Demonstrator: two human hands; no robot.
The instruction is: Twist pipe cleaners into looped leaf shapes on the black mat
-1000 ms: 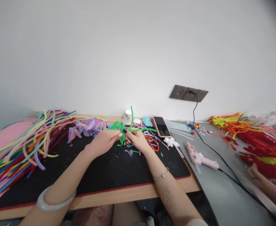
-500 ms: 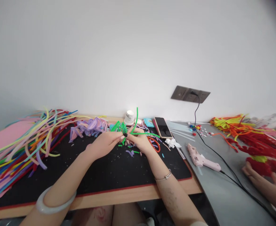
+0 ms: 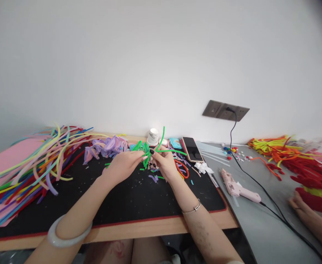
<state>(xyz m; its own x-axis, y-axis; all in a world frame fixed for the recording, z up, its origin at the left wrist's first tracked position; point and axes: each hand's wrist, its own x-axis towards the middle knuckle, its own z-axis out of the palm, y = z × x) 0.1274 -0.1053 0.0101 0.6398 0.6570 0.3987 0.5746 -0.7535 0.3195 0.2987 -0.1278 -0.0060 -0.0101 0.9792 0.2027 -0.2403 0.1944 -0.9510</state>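
Your two hands meet on a green pipe-cleaner bundle (image 3: 145, 152) above the black mat (image 3: 128, 198).

Your left hand (image 3: 124, 165) has its grip pinched on the bundle's left side; your right hand (image 3: 165, 164) has its grip clamped on the right, green stems sticking up and sideways. A pink glue gun (image 3: 239, 187) lies well apart on the desk (image 3: 161, 226); a smartphone (image 3: 192, 149) rests behind.

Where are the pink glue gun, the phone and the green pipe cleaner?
Pink glue gun (image 3: 236, 189), head view, its body.
Phone (image 3: 192, 148), head view, screen middle.
Green pipe cleaner (image 3: 161, 136), head view, upright strand.

Phone (image 3: 192, 149) lies on mat (image 3: 128, 201), glue gun (image 3: 239, 188) right.
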